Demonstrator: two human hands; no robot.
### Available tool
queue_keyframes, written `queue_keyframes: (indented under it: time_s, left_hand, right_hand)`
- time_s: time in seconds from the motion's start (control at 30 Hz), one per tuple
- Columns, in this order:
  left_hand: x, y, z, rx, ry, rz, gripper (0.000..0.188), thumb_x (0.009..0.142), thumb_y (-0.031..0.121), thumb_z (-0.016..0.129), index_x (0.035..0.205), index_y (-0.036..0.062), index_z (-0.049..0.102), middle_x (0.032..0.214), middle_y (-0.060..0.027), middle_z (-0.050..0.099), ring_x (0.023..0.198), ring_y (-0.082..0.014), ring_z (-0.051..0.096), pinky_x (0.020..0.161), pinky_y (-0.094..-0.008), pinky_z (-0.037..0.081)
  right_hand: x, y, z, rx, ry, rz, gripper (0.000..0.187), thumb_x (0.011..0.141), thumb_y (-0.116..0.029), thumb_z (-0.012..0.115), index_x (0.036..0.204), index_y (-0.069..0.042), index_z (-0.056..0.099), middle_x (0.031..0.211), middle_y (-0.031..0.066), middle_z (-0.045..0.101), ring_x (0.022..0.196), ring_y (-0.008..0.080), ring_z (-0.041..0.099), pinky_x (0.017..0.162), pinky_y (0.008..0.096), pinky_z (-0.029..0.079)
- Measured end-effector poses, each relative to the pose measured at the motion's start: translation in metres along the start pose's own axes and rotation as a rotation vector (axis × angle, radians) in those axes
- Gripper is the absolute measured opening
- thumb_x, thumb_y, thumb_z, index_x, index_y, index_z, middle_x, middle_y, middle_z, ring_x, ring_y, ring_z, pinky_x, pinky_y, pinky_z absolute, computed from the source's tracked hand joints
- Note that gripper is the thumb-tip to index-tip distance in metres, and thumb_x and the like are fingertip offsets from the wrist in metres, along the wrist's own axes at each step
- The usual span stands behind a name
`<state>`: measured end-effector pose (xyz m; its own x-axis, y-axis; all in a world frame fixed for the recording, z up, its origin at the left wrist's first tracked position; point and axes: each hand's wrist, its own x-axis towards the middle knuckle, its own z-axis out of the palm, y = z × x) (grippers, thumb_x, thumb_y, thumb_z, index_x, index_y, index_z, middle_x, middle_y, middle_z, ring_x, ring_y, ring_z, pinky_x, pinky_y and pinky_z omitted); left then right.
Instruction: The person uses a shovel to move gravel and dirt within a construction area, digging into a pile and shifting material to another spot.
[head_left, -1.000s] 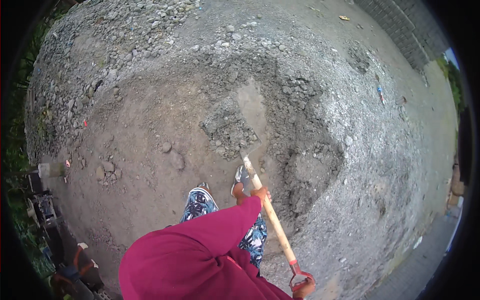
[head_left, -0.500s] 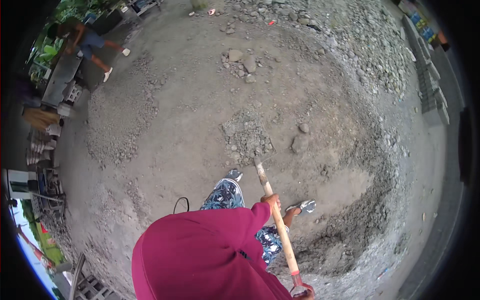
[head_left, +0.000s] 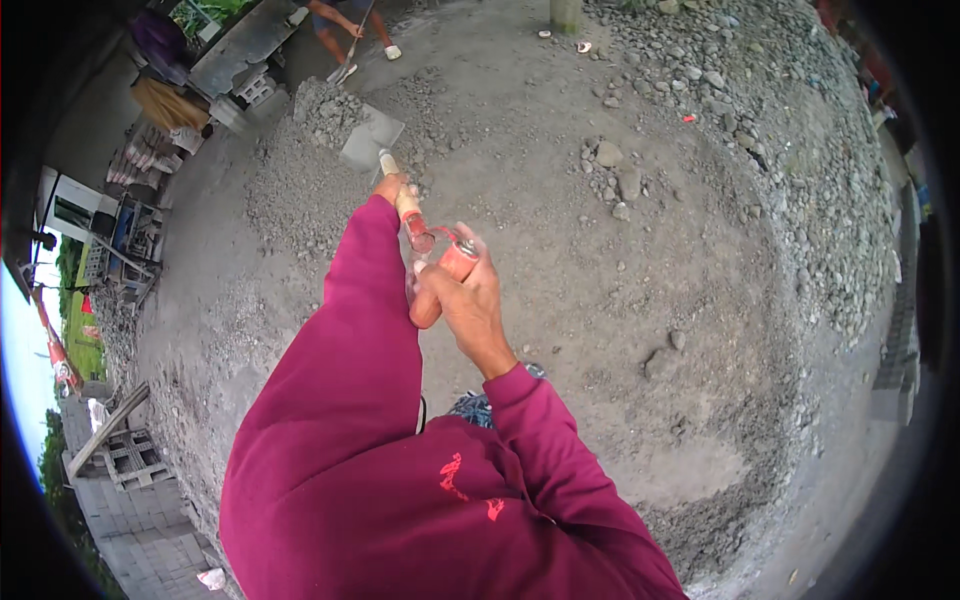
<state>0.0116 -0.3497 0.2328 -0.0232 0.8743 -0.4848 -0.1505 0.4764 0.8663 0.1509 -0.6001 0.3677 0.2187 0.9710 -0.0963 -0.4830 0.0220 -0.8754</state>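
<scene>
My arms stretch forward and to the left with a shovel [head_left: 372,138]. Its flat grey blade points toward the far left. My left hand [head_left: 390,188] is wrapped round the wooden shaft close behind the blade. Closed on the red grip at the shaft's end is my right hand [head_left: 470,308], nearer to my body. A clump of grey, wet-looking gravel mix [head_left: 326,112] is just past the blade's far edge; whether it is in the air or on the ground I cannot tell. Below the blade spreads a patch of loose gravel [head_left: 285,190].
At the far left another person's leg [head_left: 330,40] and hand show, with a long-handled tool. Stacked sacks [head_left: 145,155] and hollow blocks [head_left: 135,455] line the left side. Several stones [head_left: 608,155] lie ahead; a gravel heap [head_left: 780,130] fills the far right.
The shovel has swung from the ground in front of my feet up and to the far left. Gravel has left its blade. My view has turned left, and the other person now holds a tool.
</scene>
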Motion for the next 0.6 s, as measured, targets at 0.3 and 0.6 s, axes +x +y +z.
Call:
queue_keyframes:
  time_s: [0.3, 0.6]
  left_hand:
    - [-0.116, -0.349, 0.121, 0.134, 0.023, -0.761, 0.043, 0.083, 0.012, 0.05, 0.122, -0.002, 0.039, 0.098, -0.0178, 0.054, 0.071, -0.0316, 0.063, 0.057, -0.0451, 0.056]
    - [-0.446, -0.497, 0.219, 0.792, -0.838, -1.112, 0.026, 0.084, 0.017, 0.058, 0.102, 0.0002, 0.049, 0.076, -0.0147, 0.059, 0.063, -0.0273, 0.063, 0.054, -0.0406, 0.056]
  right_hand:
    - [-0.152, 0.01, -0.191, 0.179, 0.795, 0.216, 0.022, 0.08, -0.011, 0.062, 0.095, 0.005, 0.057, 0.053, 0.006, 0.054, 0.039, 0.014, 0.05, 0.037, 0.0247, 0.041]
    - [-0.418, -0.021, -0.166, 0.243, 1.755, 0.014, 0.052, 0.076, -0.006, 0.057, 0.123, 0.01, 0.043, 0.057, 0.0078, 0.053, 0.043, 0.0187, 0.053, 0.044, 0.0298, 0.046]
